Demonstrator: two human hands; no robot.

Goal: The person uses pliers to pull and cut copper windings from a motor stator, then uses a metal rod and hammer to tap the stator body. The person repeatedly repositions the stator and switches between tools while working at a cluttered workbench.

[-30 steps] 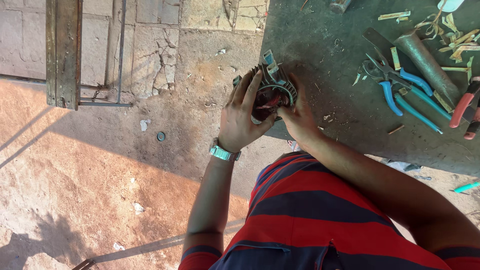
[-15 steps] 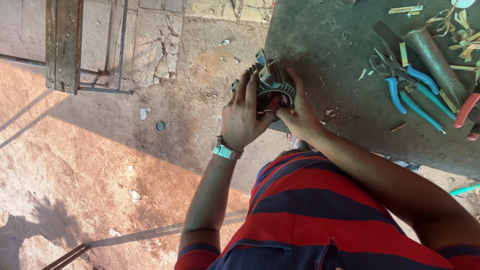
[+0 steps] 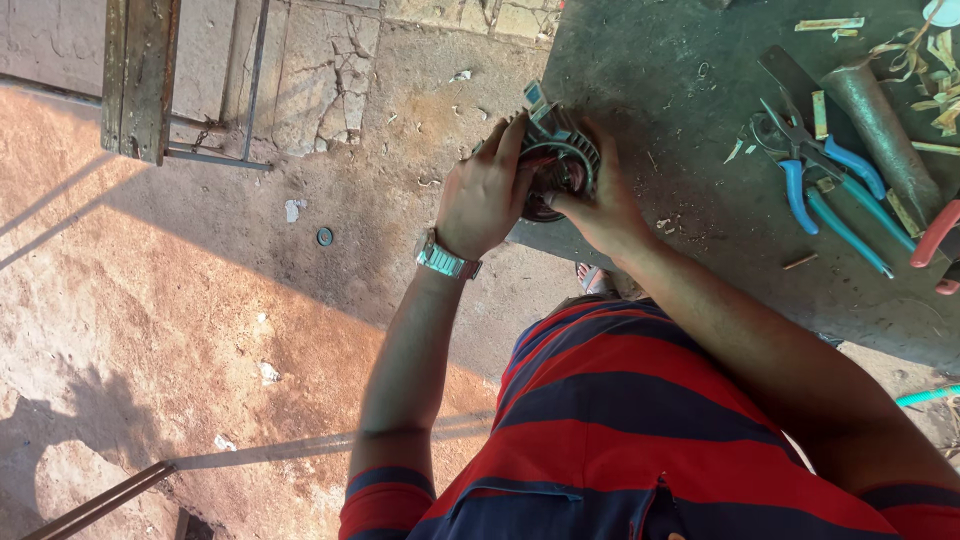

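While both wrists bend inward, left hand (image 3: 487, 195) and right hand (image 3: 600, 205) clasp the motor stator (image 3: 560, 160).

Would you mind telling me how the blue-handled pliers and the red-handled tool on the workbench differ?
The blue-handled pliers show whole, jaws and both handles, lying open near the middle of the dark workbench; the red-handled tool is cut off by the right edge of the picture, so only its handles show. The pliers' handles are blue, the other's red. Both lie untouched, away from the left hand and right hand.

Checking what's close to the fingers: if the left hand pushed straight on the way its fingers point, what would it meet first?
The left hand already touches the round motor part at the table edge, so that comes first.
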